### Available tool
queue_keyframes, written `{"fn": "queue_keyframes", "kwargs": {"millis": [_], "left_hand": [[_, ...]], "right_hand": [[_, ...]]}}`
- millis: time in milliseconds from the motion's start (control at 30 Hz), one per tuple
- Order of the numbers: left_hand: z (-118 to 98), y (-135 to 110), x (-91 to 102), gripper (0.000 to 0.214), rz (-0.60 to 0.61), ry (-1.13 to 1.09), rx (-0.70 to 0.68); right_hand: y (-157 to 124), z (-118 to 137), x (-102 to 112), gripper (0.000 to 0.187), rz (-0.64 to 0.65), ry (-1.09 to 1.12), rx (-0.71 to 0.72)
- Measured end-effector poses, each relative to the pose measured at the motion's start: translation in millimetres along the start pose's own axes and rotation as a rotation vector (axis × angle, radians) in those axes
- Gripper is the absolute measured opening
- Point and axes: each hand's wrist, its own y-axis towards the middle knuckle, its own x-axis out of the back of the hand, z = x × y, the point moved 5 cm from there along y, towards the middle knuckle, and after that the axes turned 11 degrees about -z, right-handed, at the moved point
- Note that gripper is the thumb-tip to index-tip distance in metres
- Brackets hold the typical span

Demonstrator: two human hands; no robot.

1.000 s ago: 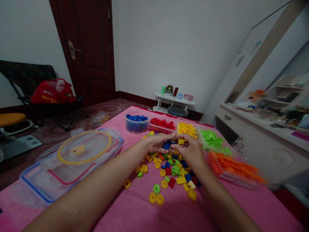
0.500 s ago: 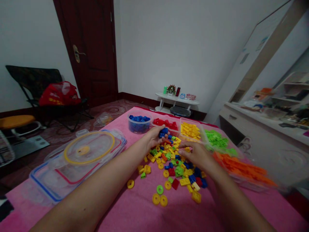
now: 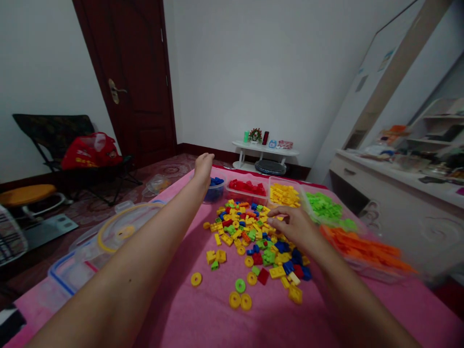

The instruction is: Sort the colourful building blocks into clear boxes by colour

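My left hand (image 3: 203,165) is over the round tub of blue bricks (image 3: 214,192), its back towards me. Its fingers point away and are hidden, so whether any brick is in them does not show. My right hand (image 3: 290,221) hovers at the right side of a mixed pile of toy bricks (image 3: 237,231), thumb and fingers apart with nothing between them. Yellow, green, blue and red pieces make up the pile. Loose yellow wheels (image 3: 235,299) and a green wheel (image 3: 240,285) lie nearer to me on the pink cloth (image 3: 203,319).
Behind the pile stand a box of red bricks (image 3: 248,189) and one of yellow bricks (image 3: 284,195). Green bricks (image 3: 324,207) and orange pieces (image 3: 366,251) fill containers on the right. Clear lids (image 3: 125,227) are stacked at the left, partly under my left forearm.
My left hand, which held blue bricks above the pile, has moved left and away to the blue tub. My right hand has barely moved.
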Motion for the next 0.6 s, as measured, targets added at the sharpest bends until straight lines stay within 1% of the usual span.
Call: {"fn": "queue_keyframes", "kwargs": {"millis": [67, 100, 133, 233, 267, 333, 400, 467, 533, 600], "left_hand": [[0.5, -7.8, 0.0, 0.025, 0.009, 0.074, -0.079], [0.2, -16.6, -2.0, 0.026, 0.064, 0.108, -0.131], [0.2, -28.1, -5.5, 0.026, 0.160, 0.136, -0.180], [5.2, -70.5, -15.3, 0.024, 0.541, 0.280, -0.250], [7.1, -84.2, -16.5, 0.022, 0.664, 0.361, -0.276], [9.0, -104.9, -14.2, 0.017, 0.846, 0.586, -0.362], [9.3, -115.1, -7.6, 0.011, 0.952, 0.868, -0.443], [8.9, -118.8, 0.1, 0.013, 1.042, 1.114, -0.463], [8.9, -122.3, 5.7, 0.022, 1.153, 1.251, -0.437], [9.0, -127.0, 7.7, 0.029, 1.233, 1.302, -0.425]], "right_hand": [[-0.6, 2.0, 1.1, 0.022, 0.000, -0.015, 0.001], [-1.3, 3.2, 0.6, 0.021, 0.004, -0.023, 0.007], [-2.5, 4.4, -1.2, 0.020, 0.013, -0.028, 0.016], [-7.9, 7.9, -14.2, 0.018, 0.054, -0.021, 0.057], [-10.2, 9.7, -20.0, 0.019, 0.065, -0.019, 0.078], [-15.1, 15.0, -31.4, 0.021, 0.097, -0.034, 0.139], [-20.5, 22.0, -40.5, 0.021, 0.163, -0.069, 0.205], [-26.0, 27.6, -46.1, 0.019, 0.267, -0.122, 0.230], [-31.6, 31.3, -48.1, 0.017, 0.375, -0.184, 0.236], [-36.5, 34.3, -47.6, 0.022, 0.440, -0.231, 0.245]]}}
